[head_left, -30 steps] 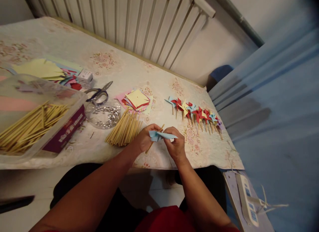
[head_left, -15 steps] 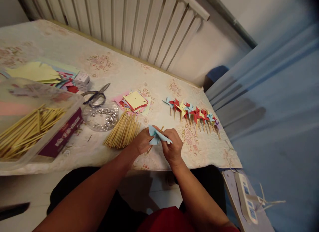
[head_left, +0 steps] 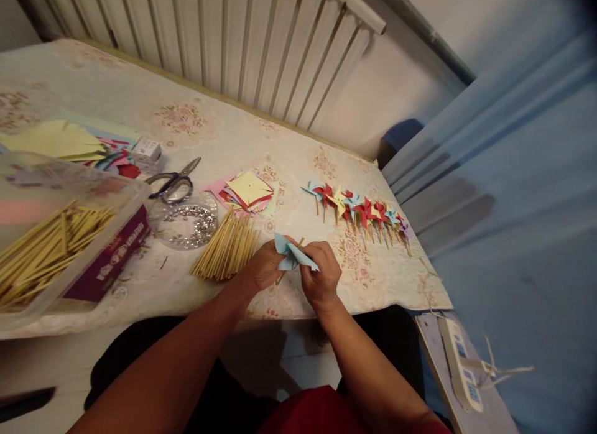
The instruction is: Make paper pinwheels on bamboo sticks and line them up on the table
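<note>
Both hands hold a light blue paper pinwheel (head_left: 291,255) above the table's front edge, with a thin stick showing behind its paper. My left hand (head_left: 267,264) is closed on its left side. The fingers of my right hand (head_left: 321,272) pinch its right side; the fingertips are partly hidden by the paper. A fan of thin sticks (head_left: 227,247) lies just left of my left hand. Behind it sits a stack of cut paper squares (head_left: 249,190), yellow on top. Finished-looking pinwheels (head_left: 365,211) in several colours lie in a row to the right.
A clear plastic box (head_left: 133,204) with sticks stands at the left. Near it are a round dish of metal fasteners (head_left: 200,226), scissors (head_left: 175,184), a small white box (head_left: 146,150) and coloured paper (head_left: 56,140). A power strip (head_left: 459,362) lies at lower right, beside a blue curtain (head_left: 513,204).
The view has shifted slightly, so the table things sit a little further left. Both hands keep their hold on the blue pinwheel, with hardly any visible movement.
</note>
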{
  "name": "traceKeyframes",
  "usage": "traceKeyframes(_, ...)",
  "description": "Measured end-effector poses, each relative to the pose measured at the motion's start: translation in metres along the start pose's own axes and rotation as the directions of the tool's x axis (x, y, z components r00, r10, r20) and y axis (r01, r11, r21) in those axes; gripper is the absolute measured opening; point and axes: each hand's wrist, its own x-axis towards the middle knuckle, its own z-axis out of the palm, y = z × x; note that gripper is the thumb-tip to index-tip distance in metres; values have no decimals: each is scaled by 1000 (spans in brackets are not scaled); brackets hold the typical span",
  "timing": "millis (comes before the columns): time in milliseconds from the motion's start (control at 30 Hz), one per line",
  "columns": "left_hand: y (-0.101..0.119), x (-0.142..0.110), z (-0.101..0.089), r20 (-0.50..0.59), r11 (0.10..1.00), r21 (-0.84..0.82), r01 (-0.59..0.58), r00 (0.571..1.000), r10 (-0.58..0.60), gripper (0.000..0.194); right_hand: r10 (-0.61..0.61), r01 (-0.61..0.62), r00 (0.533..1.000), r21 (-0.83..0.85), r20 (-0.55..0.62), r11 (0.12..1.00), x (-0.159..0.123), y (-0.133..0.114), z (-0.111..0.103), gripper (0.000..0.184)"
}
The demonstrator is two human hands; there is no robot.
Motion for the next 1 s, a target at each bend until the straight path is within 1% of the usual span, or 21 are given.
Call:
traceKeyframes(233, 2, -1, 4, -2, 1000, 25, 0, 1000, 0, 24, 9, -8, 1000, 27, -20, 1000, 1, -3, 0, 15)
traceKeyframes(367, 3, -1, 4, -19, 998, 70, -7, 1000, 9, 21, 15, -14, 1000, 14, -18, 1000, 1, -3, 0, 15)
traceKeyframes(467, 3, -1, 4, -5, 996, 91, -19, 1000, 20, 21, 14, -14, 1000, 5, -17, 1000, 2, -4, -1, 14)
traceKeyframes(667, 1, -1, 3, -10, 998, 60, -16, 1000, 17, 21, 20, -20, 999, 11, -30, 1000, 4, -7, -1, 14)
traceKeyframes(1000, 2, -1, 1, -25, 996, 89, -18, 999, 20, 20, 25, -25, 999, 15, -27, 1000, 2, -5, 0, 13)
